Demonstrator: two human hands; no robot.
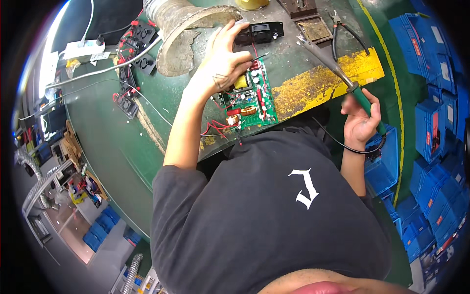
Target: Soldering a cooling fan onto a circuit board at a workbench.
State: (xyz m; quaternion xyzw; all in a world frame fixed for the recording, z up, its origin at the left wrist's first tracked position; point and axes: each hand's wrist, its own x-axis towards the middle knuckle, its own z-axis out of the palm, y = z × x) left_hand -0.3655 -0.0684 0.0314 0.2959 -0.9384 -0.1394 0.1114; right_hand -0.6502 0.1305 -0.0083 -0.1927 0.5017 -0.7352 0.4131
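My left hand [223, 63] reaches over the left part of a green circuit board [269, 105], its fingertips closed on the left end of a black fan panel [262, 33]. A thin red wire runs from the panel toward the board. A thin dark pointed piece [260, 57] shows by my left thumb; what it is I cannot make out. Wrapped in my right hand [361, 117] is the green handle of a soldering iron [338, 71]. Its metal shaft slants up and left, and the tip is apart from the board, near a solder stand tray.
Behind the board stand a torn fume duct hood [196, 24] and a soldering iron stand [313, 29], with pliers [336, 32] to the right. Several black fans [128, 104] lie at left. The table has a yellow edge [328, 85]. Blue crates [431, 127] line the right.
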